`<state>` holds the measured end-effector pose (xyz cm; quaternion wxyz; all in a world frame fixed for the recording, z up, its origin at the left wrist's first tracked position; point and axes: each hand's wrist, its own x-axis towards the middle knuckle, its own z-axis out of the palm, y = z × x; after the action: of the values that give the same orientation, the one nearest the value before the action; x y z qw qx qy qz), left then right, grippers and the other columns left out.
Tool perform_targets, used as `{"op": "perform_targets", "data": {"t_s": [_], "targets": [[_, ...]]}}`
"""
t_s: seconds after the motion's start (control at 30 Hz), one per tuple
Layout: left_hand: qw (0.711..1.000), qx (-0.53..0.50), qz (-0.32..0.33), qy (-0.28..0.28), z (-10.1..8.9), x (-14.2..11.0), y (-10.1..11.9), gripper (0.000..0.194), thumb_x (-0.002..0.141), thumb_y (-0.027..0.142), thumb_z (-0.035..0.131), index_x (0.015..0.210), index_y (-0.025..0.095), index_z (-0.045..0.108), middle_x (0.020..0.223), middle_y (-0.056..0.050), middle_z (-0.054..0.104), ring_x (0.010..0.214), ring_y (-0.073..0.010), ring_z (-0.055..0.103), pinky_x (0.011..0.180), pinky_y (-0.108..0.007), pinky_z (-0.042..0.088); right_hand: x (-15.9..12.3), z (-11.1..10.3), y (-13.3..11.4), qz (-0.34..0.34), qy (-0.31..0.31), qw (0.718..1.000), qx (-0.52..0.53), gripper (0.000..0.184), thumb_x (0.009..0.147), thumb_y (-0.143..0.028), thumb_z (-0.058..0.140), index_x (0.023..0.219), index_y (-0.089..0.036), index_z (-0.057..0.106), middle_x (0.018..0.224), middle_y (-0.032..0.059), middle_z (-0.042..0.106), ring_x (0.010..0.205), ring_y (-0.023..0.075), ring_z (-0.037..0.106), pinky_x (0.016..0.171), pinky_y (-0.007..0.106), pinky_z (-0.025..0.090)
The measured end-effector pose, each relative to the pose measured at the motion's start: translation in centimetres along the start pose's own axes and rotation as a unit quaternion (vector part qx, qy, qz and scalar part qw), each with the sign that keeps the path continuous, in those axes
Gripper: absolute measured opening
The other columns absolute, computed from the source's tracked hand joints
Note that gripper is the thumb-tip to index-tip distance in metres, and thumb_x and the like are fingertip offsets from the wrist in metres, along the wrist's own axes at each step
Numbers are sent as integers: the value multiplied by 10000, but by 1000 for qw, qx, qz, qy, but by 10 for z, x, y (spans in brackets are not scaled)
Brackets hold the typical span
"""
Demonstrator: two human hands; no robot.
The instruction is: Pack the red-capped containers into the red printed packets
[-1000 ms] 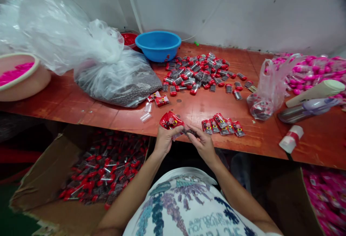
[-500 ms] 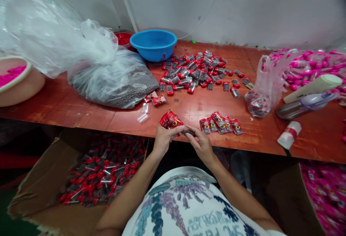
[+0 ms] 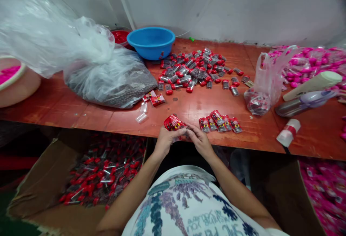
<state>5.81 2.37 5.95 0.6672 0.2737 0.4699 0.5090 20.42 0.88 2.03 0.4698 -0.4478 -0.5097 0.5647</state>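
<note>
The left hand (image 3: 165, 140) gripped a crumpled red packet (image 3: 174, 123) printed with yellow and black marks, held at the worktop (image 3: 67, 109) edge. The right hand (image 3: 199, 141) pinched closed against it, fingertips meeting the left's beside the packet.

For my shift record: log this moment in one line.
left hand: grips red packets | right hand: touching them | place: table edge

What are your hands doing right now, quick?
Left hand: closed, holding red packets.
Right hand: fingers pinched against the same red packets; what it grips cannot be told.
</note>
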Motion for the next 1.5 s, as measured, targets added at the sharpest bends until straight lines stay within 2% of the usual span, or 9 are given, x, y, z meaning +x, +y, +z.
{"op": "perform_targets", "data": {"t_s": [0.23,0.53,0.7,0.87,0.97,1.13,1.2,1.33,1.5], "targets": [[999,-48,2,18,-1,3,-6,276,581,169,809,821,111,685,754,-52,711,646,-174,661,650,-306,548,-2,2,6,67,54,991,101,319,805,-439,625,1047,-236,580,790,-16,677,599,135,613,565,258,515],[998,-33,-58,18,4,3,-19,261,555,165,823,772,101,693,734,-60,722,633,-177,669,658,-297,550,-3,2,14,66,105,987,98,255,770,-405,658,874,-213,527,690,-39,649,576,128,616,553,243,499],[989,-81,-122,15,6,11,-26,226,605,124,782,813,108,697,776,-71,732,651,-165,680,654,-264,551,-2,-22,14,22,148,988,-36,256,797,-430,621,895,-207,543,758,-9,651,675,151,635,611,256,495],[976,-123,-176,22,-1,18,-22,253,635,25,693,884,70,694,862,-137,732,728,-200,697,670,-278,561,1,-76,5,-29,281,894,-349,341,834,-482,557,999,-187,596,902,73,647,847,224,613,784,374,479],[976,-131,-170,27,-3,19,-22,236,625,36,714,856,84,691,839,-118,732,700,-212,693,671,-337,574,2,-78,-3,-70,304,832,-458,377,846,-467,548,1088,-185,611,1044,132,600,1017,279,546,903,453,423],[984,-120,-128,21,-1,16,-24,228,559,80,789,764,96,691,705,-75,714,630,-199,675,656,-341,573,14,-18,-5,-70,113,958,-253,299,852,-372,560,1108,-223,607,990,72,630,880,204,601,785,333,496],[988,-115,-106,14,-3,14,-21,339,522,96,814,842,102,703,737,-84,722,635,-210,678,632,-330,569,26,2,-4,-38,62,983,-168,298,836,-331,579,1115,-228,599,906,37,652,797,181,618,701,290,505],[991,-92,-82,47,-17,13,-10,399,510,160,843,880,101,703,757,-95,724,602,-199,668,569,-304,556,51,16,-9,-58,34,982,-176,271,829,-260,580,1096,-234,622,894,24,669,816,175,627,720,279,494],[986,-104,-77,104,-40,21,-1,382,541,214,834,881,116,690,722,-80,718,563,-196,666,506,-289,539,77,22,-18,-144,-100,943,-281,344,862,-186,513,1188,-254,600,967,40,681,862,167,627,771,283,485]]}}
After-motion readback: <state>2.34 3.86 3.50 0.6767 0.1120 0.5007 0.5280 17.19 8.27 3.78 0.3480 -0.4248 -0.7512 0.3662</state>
